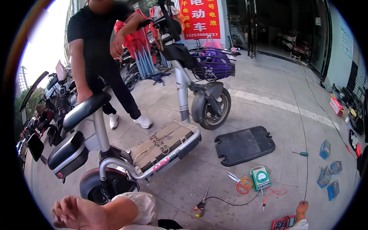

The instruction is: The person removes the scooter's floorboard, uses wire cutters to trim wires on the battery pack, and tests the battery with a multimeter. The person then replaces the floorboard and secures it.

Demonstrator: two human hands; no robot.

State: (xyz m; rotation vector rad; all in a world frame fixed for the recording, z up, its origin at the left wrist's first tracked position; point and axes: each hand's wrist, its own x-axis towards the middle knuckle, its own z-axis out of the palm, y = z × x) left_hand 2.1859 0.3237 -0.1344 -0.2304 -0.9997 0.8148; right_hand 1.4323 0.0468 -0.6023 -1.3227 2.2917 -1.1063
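Note:
My left hand [78, 212] is raised at the lower left with its fingers curled in, and nothing shows in it. Behind it stands a silver electric scooter [180, 92], its footboard cover off and a battery compartment [159, 143] with loose wires exposed. My right hand [302, 208] is low at the lower right, its fingers closed beside a red multimeter [283, 223]. A thin dark cord [306, 165] runs up to that hand; whether the fingers hold it is unclear. Between my hands lie a green-and-white dial tester [261, 177], orange-handled scissors [242, 184] and a clamp lead [199, 207].
A black footboard panel [245, 145] lies beyond the tester. Several blue-wrapped blocks [324, 175] and a teal-handled screwdriver [303, 154] are on the ground at right. Another person [96, 50] stands behind the scooter, one hand at its seat [86, 111]. Parked scooters line the left side.

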